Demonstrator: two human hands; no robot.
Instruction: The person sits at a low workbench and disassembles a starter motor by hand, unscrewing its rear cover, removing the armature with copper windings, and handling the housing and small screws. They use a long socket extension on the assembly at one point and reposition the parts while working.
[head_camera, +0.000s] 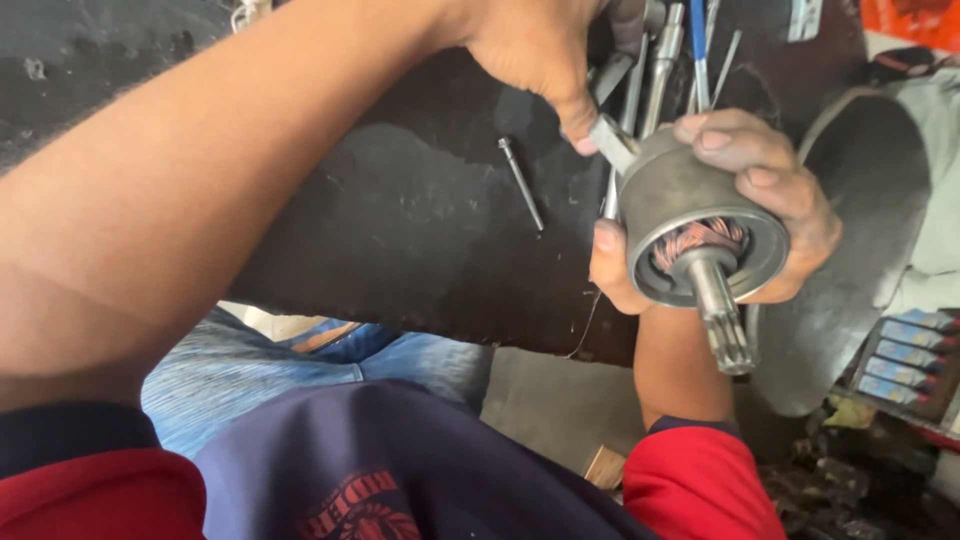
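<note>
sleeves: short, red, with a dark navy band at the cuff; forearms bare
shirt front: dark navy, red printed emblem partly in view at bottom edge
trousers: blue denim jeans
left hand (535, 55): bare, grime-smudged
right hand (760, 215): bare, greasy fingers, no glove

row of small blue-and-grey packs (908, 362) at lower right; orange-red package (912, 20) at top right corner

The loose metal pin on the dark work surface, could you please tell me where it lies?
In the head view, the loose metal pin lies on the dark work surface, left of the motor housing held in the right hand, and below the left hand.
</note>
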